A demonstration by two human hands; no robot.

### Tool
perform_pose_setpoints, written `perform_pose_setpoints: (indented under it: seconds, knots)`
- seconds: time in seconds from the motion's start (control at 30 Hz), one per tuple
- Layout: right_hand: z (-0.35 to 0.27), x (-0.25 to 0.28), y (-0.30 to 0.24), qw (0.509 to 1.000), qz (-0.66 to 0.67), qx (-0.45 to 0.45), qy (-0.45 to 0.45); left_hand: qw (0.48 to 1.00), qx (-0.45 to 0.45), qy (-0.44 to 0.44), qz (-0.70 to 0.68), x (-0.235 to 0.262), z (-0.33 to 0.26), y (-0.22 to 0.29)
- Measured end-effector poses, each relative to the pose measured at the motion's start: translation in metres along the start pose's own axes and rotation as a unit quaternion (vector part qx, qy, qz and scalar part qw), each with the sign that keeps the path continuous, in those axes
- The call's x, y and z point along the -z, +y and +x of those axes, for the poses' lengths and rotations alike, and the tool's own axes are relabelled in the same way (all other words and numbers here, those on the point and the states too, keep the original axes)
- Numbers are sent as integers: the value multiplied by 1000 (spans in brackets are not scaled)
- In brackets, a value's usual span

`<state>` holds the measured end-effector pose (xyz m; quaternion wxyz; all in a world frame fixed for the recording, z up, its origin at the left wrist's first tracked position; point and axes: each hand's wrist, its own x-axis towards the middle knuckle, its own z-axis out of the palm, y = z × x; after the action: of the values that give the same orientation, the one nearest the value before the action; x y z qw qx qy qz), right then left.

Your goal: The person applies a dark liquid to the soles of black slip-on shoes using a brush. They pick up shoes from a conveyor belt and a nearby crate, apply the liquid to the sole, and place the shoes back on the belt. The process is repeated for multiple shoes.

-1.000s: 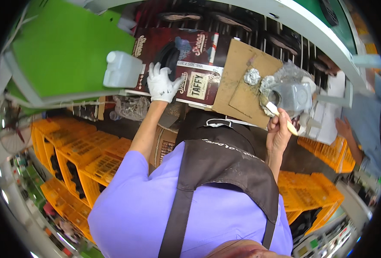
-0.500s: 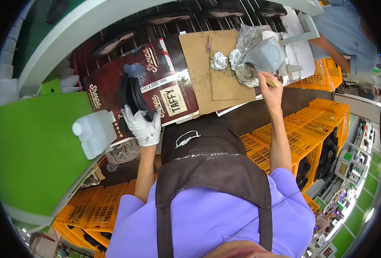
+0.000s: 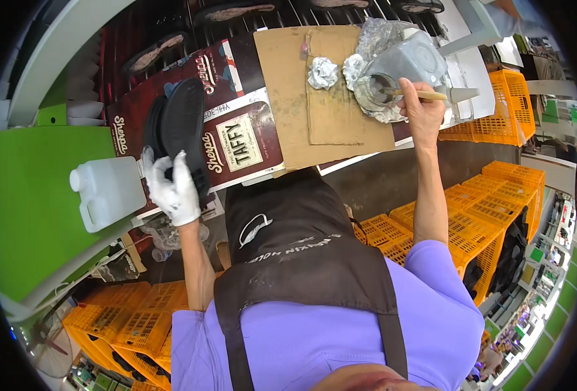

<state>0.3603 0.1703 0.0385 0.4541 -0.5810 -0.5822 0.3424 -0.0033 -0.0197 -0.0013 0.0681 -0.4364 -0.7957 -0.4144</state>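
My left hand [image 3: 176, 190], in a smudged white glove, grips the near end of black shoe soles [image 3: 183, 120]. Its thumb lies over the right-hand sole and its fingers curl at the left side. One sole leans over with its broad face showing; another is behind it to the left. My bare right hand [image 3: 423, 116] pinches a brush by its pale wooden handle [image 3: 432, 95]. The brush head reaches into the mouth of a foil-wrapped pot [image 3: 374, 98], where its tip is hidden. Beside the pot leans a translucent plastic container [image 3: 413, 60].
Under the pot lies brown cardboard [image 3: 285, 98], with crumpled foil [image 3: 323, 73] on it. A white jug [image 3: 109, 192] stands at the left by a green surface [image 3: 34, 215]. Behind is a roller rack holding more shoe parts [image 3: 233, 12]. Orange crates [image 3: 474, 212] stand at right and lower left.
My left hand has shifted left with the soles, and one sole now shows its broad face. The brush handle in my right hand has swung to point right, nearly level.
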Motion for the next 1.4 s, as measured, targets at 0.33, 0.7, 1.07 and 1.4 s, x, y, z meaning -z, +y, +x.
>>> perform_pose_setpoints:
  seconds: [0.33,0.7,1.07,1.4]
  knots:
    - [-19,13,7,1000,17,0,8,653,331,-87,-676,9,14,73]
    - [-5,48,-1,933,-170,174,-266,188,396,-348,-829,-30,-42,99]
    - [-15,54,-5,985,92,-58,-137,343,361,-372,-783,-46,-28,123]
    - [-55,8,-4,935,347,-15,68,622,113,-292,-718,-62,0,136]
